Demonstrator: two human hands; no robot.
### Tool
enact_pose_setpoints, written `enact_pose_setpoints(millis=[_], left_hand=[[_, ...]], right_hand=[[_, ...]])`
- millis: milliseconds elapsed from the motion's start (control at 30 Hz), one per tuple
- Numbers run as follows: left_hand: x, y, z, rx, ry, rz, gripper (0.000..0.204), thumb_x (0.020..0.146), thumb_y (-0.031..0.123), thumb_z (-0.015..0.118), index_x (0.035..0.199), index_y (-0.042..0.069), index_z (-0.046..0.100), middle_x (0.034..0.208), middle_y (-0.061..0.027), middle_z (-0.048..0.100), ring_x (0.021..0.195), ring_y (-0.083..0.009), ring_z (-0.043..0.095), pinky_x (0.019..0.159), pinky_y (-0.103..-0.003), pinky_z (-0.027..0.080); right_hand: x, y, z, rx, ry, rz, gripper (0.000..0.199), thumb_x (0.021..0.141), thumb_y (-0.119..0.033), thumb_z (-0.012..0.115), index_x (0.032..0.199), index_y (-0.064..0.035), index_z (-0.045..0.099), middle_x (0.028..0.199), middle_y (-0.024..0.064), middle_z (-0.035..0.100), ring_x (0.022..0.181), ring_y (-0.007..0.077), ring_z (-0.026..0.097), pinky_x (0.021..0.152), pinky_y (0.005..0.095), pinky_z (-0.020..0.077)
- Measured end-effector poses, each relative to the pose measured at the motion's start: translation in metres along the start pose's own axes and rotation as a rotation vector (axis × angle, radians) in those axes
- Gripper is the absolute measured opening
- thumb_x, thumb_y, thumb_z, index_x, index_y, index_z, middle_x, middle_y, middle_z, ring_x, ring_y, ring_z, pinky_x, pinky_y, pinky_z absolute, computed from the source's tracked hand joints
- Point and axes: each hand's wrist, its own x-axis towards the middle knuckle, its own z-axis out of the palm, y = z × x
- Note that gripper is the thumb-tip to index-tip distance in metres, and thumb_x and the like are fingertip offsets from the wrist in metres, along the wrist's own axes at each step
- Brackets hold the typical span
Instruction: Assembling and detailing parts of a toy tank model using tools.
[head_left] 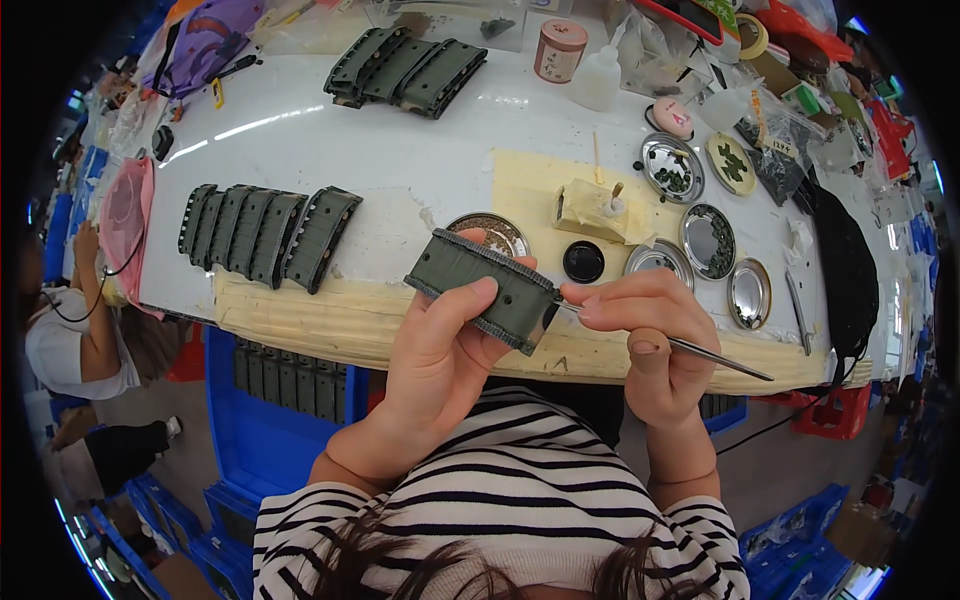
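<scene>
Fingers, left: thumb [470,300] lies across the near face of the green ribbed panel [490,290], the other fingers wrapped behind it, closed firmly on it.
Fingers, right: thumb and forefinger [610,300] pinched shut on a thin metal tool [715,357], the remaining fingers curled beneath.
Left hand [440,345]: raised from the lower edge, palm turned inward, wrist bent slightly back.
Right hand [650,340]: knuckles up, level with the left hand, just beside the panel's right end.
Green ribbed panel: held above the near edge of the counter, tilted with its left end higher, a dotted border running along its long sides.
Thin metal tool: its front end meets the panel's right end; its shaft runs back down to the right past the hand.
Forearms: bare, both rising from striped sleeves [520,490] at the bottom.
Counter [400,150]: white, with a cream padded strip [300,315] along its near edge.
Row of green panels [265,232]: lying side by side to the left, well apart from the hands.
Second stack of green panels [405,70]: at the far side of the counter.
Small round metal dishes [705,240]: grouped to the right, some holding dark small parts.
Black round cap [583,262]: just beyond the hands.
Pink-lidded jar [559,50]: far side, near a white bottle [597,78].
</scene>
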Motion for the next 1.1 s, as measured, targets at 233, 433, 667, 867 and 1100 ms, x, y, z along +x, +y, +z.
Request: enact_pose_setpoints(millis=[233, 433, 667, 867, 1100], left_hand=[[0.001, -0.002, -0.001, -0.031, 0.009, 0.008, 0.04, 0.092, 0.01, 0.051, 0.13, 0.009, 0.042, 0.119, -0.0158, 0.058, 0.11, -0.0204, 0.058, 0.093, -0.035, 0.05], [0.003, -0.003, -0.004, -0.041, 0.017, -0.002, 0.042, 0.092, 0.009, 0.051, 0.132, 0.012, 0.037, 0.122, -0.0169, 0.055, 0.108, -0.0205, 0.06, 0.087, -0.034, 0.055], [0.003, -0.007, -0.006, -0.069, -0.011, 0.032, 0.044, 0.091, 0.007, 0.051, 0.132, 0.012, 0.037, 0.12, -0.0181, 0.056, 0.107, -0.0219, 0.06, 0.087, -0.036, 0.055], [0.003, -0.008, -0.005, -0.059, -0.062, 0.066, 0.045, 0.091, 0.006, 0.052, 0.133, 0.011, 0.036, 0.12, -0.0188, 0.056, 0.107, -0.0228, 0.06, 0.088, -0.037, 0.055], [0.006, -0.009, -0.011, -0.088, -0.146, 0.055, 0.047, 0.089, 0.006, 0.053, 0.133, 0.011, 0.036, 0.119, -0.0197, 0.056, 0.105, -0.0244, 0.061, 0.085, -0.038, 0.056]], right_hand=[[-0.003, 0.001, 0.004, -0.095, 0.016, -0.043, 0.016, 0.085, -0.009, 0.062, 0.097, -0.0011, 0.069, 0.094, 0.013, 0.066, 0.087, 0.0234, 0.066, 0.072, 0.0299, 0.0524], [-0.003, 0.002, 0.004, -0.129, -0.007, -0.063, 0.016, 0.084, -0.008, 0.062, 0.096, -0.0016, 0.069, 0.096, 0.0134, 0.067, 0.085, 0.0229, 0.065, 0.071, 0.0299, 0.0527], [-0.005, 0.002, 0.006, -0.158, 0.01, -0.096, 0.015, 0.083, -0.006, 0.062, 0.096, -0.0008, 0.069, 0.097, 0.0143, 0.067, 0.085, 0.023, 0.066, 0.07, 0.0288, 0.0531], [-0.011, 0.002, 0.008, -0.135, 0.046, -0.111, 0.017, 0.081, -0.001, 0.06, 0.096, 0.001, 0.068, 0.099, 0.0168, 0.067, 0.085, 0.0239, 0.067, 0.07, 0.0287, 0.0535], [-0.014, -0.006, 0.009, -0.154, 0.027, -0.128, 0.021, 0.077, 0.002, 0.062, 0.098, 0.0021, 0.067, 0.101, 0.0174, 0.066, 0.091, 0.0265, 0.067, 0.072, 0.0301, 0.0551]])
